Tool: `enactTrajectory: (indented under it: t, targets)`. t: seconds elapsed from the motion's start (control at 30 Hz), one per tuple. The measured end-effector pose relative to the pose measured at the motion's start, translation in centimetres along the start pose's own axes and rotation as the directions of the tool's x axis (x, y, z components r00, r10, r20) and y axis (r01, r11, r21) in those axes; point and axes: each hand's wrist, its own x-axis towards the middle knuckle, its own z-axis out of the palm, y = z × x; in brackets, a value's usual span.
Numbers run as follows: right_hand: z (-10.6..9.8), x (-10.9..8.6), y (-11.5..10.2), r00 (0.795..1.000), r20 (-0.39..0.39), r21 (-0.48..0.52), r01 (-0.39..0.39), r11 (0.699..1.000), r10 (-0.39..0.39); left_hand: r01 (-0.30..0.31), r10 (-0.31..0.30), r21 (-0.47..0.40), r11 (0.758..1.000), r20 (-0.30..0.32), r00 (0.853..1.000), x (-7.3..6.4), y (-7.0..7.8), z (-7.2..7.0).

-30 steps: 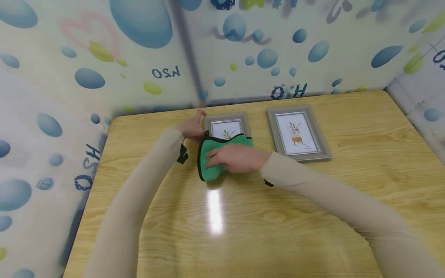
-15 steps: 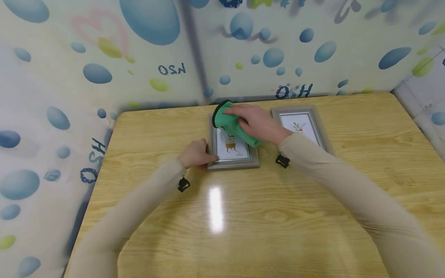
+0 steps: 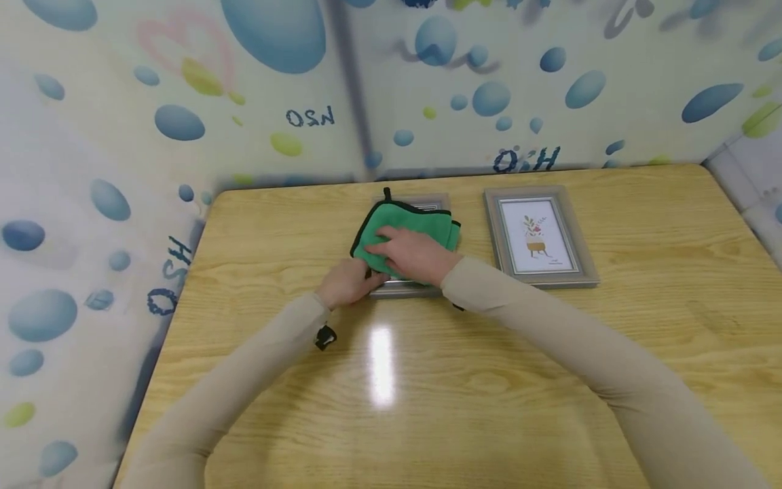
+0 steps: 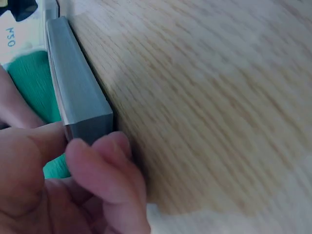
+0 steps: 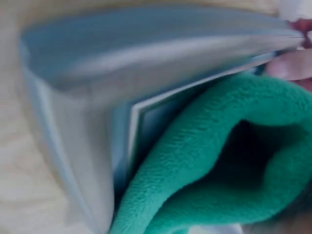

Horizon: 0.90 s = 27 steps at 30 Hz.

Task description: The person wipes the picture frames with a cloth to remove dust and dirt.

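Note:
A grey picture frame lies on the wooden table, mostly covered by a green cloth with black edging. My left hand grips the frame's near left corner, thumb over the top and fingers against the side, as the left wrist view shows. On the cloth, my right hand holds it bunched against the frame's face. In the right wrist view the green cloth folds into a loop over the picture, beside the frame's border.
A second grey picture frame, with a plant picture, lies to the right on the table. Behind the table's far edge stands a wall with blue and green drop patterns; another wall side runs along the left.
My left hand has gone from the frame's far left corner to its near left corner. The cloth, in my right hand, went up to the frame's far part, then back down toward the near left.

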Motion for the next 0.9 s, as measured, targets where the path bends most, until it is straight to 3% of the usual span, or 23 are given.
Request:
enactTrajectory:
  t: [0.13, 0.33, 0.47, 0.63, 0.8, 0.9]
  targets:
    - [0.0, 2.0, 1.0, 0.997, 0.015, -0.046, -0.081, 0.996, 0.082, -0.013, 0.012, 0.019, 1.000, 0.025, 1.000, 0.2, 0.4, -0.2]
    - [-0.8, 4.9, 3.5, 0.984, 0.054, -0.032, -0.169, 0.985, 0.170, -0.008, 0.004, 0.027, 1.000, 0.123, 0.992, 0.7, 0.7, -0.7]
    - [-1.5, 5.9, 4.0, 0.976, 0.090, -0.047, -0.194, 0.980, 0.197, 0.051, -0.045, -0.032, 0.998, 0.172, 0.984, 0.8, 0.7, -1.3]
    - [-2.2, 6.3, 3.1, 0.976, 0.161, -0.119, -0.126, 0.985, 0.144, 0.111, -0.089, -0.096, 0.989, 0.209, 0.974, 0.8, 0.7, -1.7]
    - [-2.2, 5.3, 0.6, 0.967, 0.254, -0.155, 0.041, 0.987, 0.000, 0.071, -0.050, -0.098, 0.993, 0.201, 0.978, 0.5, 0.3, -1.6]
    - [-2.2, 4.4, -1.0, 0.961, 0.274, -0.120, 0.082, 0.989, -0.047, 0.044, -0.028, -0.081, 0.996, 0.191, 0.981, 0.4, 0.2, -1.5]
